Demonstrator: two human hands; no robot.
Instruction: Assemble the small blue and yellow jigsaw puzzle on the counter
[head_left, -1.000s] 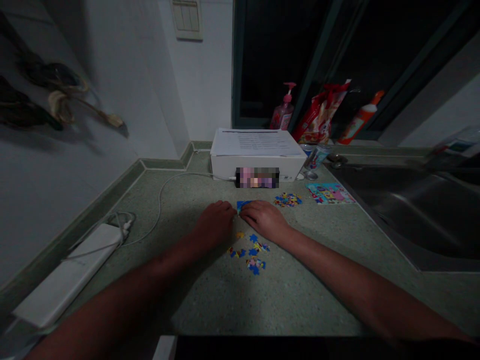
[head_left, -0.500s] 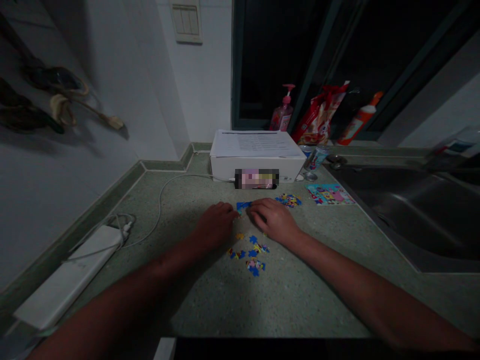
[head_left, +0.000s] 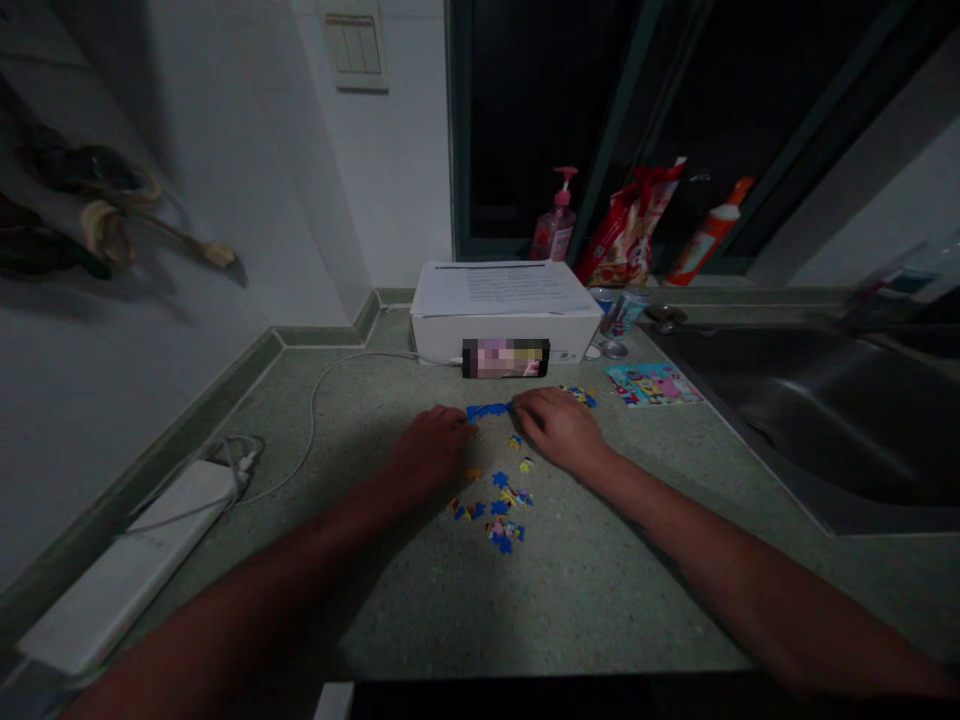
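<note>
A short strip of joined blue jigsaw pieces (head_left: 489, 410) lies on the counter between my two hands. My left hand (head_left: 435, 445) rests at its left end, fingers curled together against the strip. At the right end is my right hand (head_left: 562, 428), its thumb and fingers closed at the strip's tip; the fingertips partly hide what they grip. Nearer to me lie several loose jigsaw pieces (head_left: 500, 508), blue, yellow and pink. Two small yellow pieces, one of them the yellow jigsaw piece (head_left: 526, 465), sit just left of my right wrist.
Behind my right hand is a pile of jigsaw pieces (head_left: 581, 396), partly covered. A colourful picture sheet (head_left: 652, 384) lies beside the sink (head_left: 832, 430). A phone (head_left: 505, 359) leans on a white box (head_left: 442, 335), its cable (head_left: 313, 400) running to a power strip (head_left: 135, 565).
My right hand has slid right along the strip, so more of the blue pieces show, along with the yellow pieces near its wrist. The left hand stays at the left end.
</note>
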